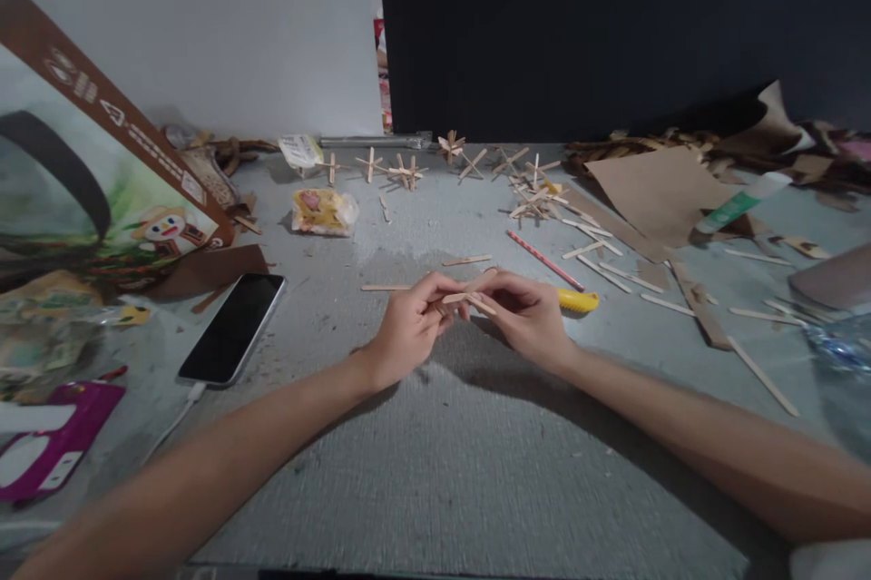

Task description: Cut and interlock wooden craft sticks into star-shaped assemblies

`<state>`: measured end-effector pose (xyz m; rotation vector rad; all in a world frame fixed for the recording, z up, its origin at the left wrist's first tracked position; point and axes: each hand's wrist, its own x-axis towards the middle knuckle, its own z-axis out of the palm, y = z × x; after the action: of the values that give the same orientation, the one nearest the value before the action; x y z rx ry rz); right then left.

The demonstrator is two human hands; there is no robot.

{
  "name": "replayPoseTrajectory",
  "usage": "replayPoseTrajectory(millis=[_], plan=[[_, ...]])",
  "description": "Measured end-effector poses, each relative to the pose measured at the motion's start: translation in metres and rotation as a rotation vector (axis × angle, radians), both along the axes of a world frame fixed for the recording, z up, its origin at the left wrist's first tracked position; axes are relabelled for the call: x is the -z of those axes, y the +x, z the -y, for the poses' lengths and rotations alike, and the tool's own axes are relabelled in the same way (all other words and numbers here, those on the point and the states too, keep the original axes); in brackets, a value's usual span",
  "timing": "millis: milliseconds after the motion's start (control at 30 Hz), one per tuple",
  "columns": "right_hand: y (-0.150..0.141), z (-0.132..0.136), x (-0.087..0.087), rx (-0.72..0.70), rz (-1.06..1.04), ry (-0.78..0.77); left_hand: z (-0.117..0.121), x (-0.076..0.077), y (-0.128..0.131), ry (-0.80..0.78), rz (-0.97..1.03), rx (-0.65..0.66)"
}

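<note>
My left hand (412,326) and my right hand (529,317) meet above the middle of the table. Between their fingertips are thin wooden craft sticks (482,305), crossing one another; both hands are closed on them. How the sticks join is partly hidden by the fingers. One loose stick (385,288) lies just left of my left hand, and another stick (468,260) lies behind both hands. A yellow-handled cutter (578,300) sits right beside my right hand, its front part hidden. Behind it is a red striped pencil (548,260).
Several crossed-stick pieces (406,172) stand along the back. Loose sticks, cardboard (657,194) and a glue stick (745,201) cover the right side. A phone (232,330) with a cable, a snack packet (325,212), a purple package (64,439) and a large printed bag (102,162) occupy the left.
</note>
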<state>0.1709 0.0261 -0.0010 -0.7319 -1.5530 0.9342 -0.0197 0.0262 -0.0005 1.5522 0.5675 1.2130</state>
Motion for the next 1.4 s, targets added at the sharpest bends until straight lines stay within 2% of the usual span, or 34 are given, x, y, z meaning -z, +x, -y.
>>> replayPoseTrajectory(millis=[100, 300, 433, 867, 1100, 1400], plan=[[0.0, 0.0, 0.001, 0.001, -0.006, 0.003, 0.0, -0.001, 0.001, -0.014, -0.004, 0.002], [0.0, -0.004, 0.007, 0.089, 0.033, -0.012, 0.001, -0.003, 0.007, -0.113, 0.007, -0.021], [-0.001, -0.005, 0.008, 0.087, 0.03, -0.038, 0.006, -0.006, 0.007, -0.125, -0.037, -0.032], [-0.002, -0.001, 0.0, 0.059, 0.075, -0.022, 0.005, 0.003, 0.009, -0.062, -0.026, -0.104], [-0.002, 0.0, -0.001, 0.061, 0.099, -0.001, 0.008, 0.001, 0.009, -0.098, -0.003, -0.089], [-0.003, 0.002, -0.002, 0.038, 0.104, -0.006, 0.008, -0.001, 0.008, -0.055, -0.021, -0.111]])
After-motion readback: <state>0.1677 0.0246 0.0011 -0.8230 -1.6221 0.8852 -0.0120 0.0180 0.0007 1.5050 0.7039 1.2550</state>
